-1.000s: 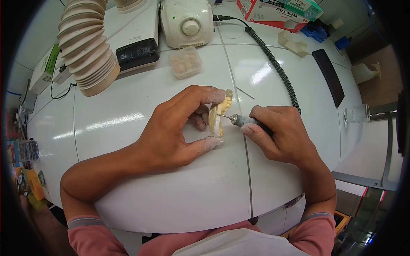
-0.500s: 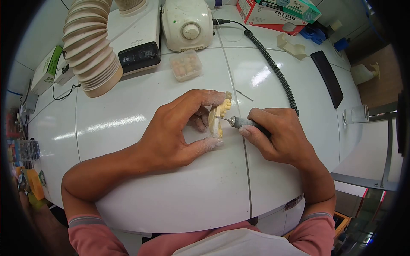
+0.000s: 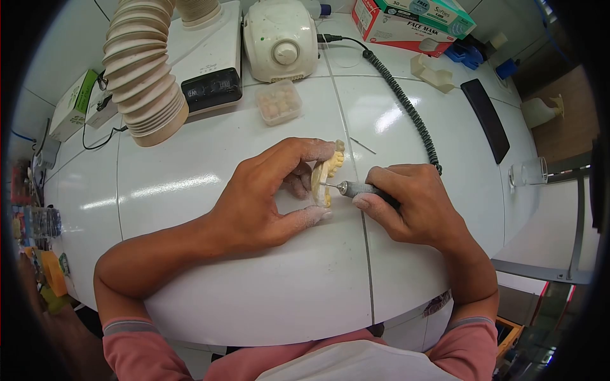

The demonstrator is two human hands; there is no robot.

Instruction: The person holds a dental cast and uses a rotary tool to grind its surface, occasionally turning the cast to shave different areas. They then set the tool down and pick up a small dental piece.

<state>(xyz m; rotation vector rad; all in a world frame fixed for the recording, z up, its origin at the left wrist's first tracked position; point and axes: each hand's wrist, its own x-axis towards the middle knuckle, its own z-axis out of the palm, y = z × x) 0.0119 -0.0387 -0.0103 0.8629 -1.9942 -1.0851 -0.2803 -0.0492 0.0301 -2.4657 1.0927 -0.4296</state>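
A pale yellow and white dental model [image 3: 322, 178] stands on edge between the thumb and fingers of my left hand [image 3: 264, 193], which is dusted with white powder. My right hand [image 3: 413, 202] is wrapped round a dark rotary handpiece [image 3: 365, 190], pointing left. Its thin metal bit reaches the near side of the model; whether it touches cannot be made out. Above the model, a thin metal bur [image 3: 363, 146] lies on the white tiled table [image 3: 267, 292].
A ribbed hose [image 3: 146, 82] hangs at the upper left. Behind are a control unit [image 3: 279, 41], a small clear box [image 3: 278, 103] and mask boxes [image 3: 406, 28]. A coiled cord [image 3: 406, 101] runs down to my right hand. A dark strip [image 3: 486, 120] and a glass [image 3: 528, 171] stand right.
The bit's tip sits slightly lower against the model, and the handpiece has shifted a little down and left. The camera view has moved slightly. Both hands keep their holds.
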